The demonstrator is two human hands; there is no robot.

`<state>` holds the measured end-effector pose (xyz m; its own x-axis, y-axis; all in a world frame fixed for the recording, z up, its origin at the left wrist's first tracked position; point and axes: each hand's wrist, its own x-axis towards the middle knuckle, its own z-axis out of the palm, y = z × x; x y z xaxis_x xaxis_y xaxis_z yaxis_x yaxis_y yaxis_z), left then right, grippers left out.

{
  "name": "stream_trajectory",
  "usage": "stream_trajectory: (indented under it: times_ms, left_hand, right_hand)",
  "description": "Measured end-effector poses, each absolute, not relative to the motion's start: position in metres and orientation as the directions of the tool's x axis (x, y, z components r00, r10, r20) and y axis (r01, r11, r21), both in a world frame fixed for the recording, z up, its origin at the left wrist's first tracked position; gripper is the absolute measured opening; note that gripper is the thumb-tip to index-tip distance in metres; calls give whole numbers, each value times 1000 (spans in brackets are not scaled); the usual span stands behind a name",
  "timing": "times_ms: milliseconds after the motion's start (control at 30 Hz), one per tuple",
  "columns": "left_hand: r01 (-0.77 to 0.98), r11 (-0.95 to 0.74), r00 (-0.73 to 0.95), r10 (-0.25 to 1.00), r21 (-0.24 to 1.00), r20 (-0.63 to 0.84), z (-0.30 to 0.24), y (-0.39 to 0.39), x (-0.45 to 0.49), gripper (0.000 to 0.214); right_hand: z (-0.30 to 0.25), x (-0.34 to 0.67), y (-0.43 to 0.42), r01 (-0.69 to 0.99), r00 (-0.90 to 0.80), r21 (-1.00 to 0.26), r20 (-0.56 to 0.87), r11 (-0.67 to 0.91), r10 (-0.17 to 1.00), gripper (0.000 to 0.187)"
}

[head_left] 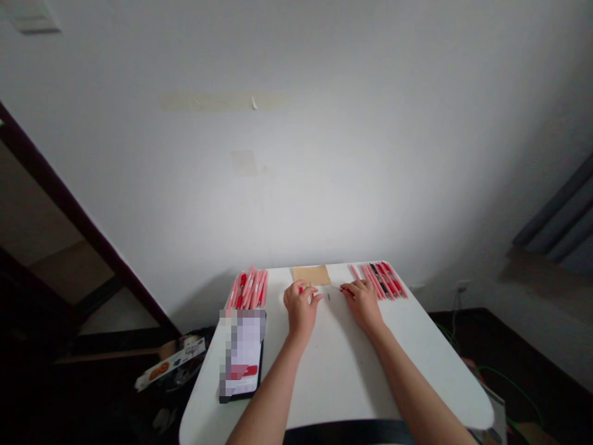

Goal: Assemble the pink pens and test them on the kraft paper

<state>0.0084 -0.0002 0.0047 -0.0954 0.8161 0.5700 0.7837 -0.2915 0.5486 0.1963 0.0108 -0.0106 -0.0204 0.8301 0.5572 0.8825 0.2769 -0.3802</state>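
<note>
My left hand point(300, 306) is over the far middle of the white table point(338, 371), its fingers curled around a small red pen part. To its right, my right hand point(364, 303) is closed on another red pen part point(345, 290), with a thin pale end pointing left. A small dark piece point(328, 296) lies on the tabletop between the two hands. Beyond the left hand is a tan piece of paper point(311, 274). A row of pink, red and black pens point(386, 281) lies just past my right hand.
At the far left of the table is a pile of pink and red pens point(248, 289). A phone point(245, 355) with a lit, partly blurred screen lies nearer on that side. The wall point(296, 185) rises behind the far edge. Boxes and clutter point(171, 368) are on the floor at left.
</note>
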Motion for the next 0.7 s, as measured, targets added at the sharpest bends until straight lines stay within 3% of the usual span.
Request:
stream_trajectory:
  times_ms: [700]
  left_hand:
    - [817, -231, -115, 832, 528, 543, 4, -1, 7, 13]
  right_hand:
    - [-14, 194, 11, 901, -13, -367, 513, 233, 859, 22]
